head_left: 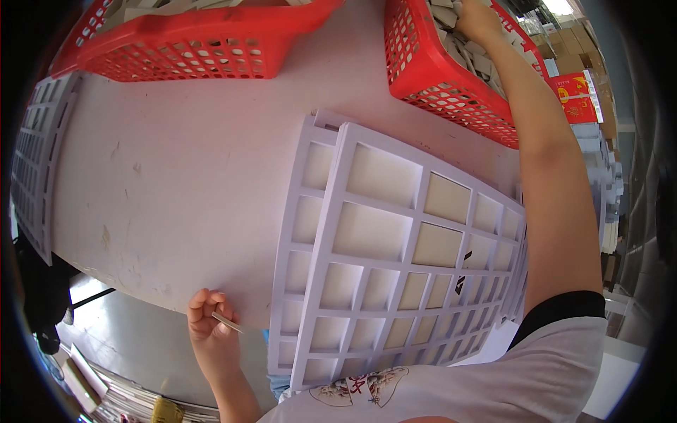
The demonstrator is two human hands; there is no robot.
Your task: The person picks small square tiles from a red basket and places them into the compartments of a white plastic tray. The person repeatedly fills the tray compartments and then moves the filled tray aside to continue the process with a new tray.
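My left hand (210,315) is low, beside the table's near edge, with curled fingers pinching a small thin greyish chip (227,323). My right arm stretches far forward, and my right hand (481,22) is in a red plastic basket (451,99) among many flat grey-white pieces (469,53). Its fingertips are hidden by the pieces and the frame's edge. Between my arms lies a white grid tray (337,211) of square and rectangular compartments, stacked over another similar tray (288,225). Some compartments hold cream-coloured inserts (447,197). Two dark marks show near its middle.
Another red basket (211,42) with similar pieces stands at the far left of the pale table (169,155). A further grid tray (42,141) sits at the left edge. A red printed box (578,99) and stacked cartons are beyond the right basket.
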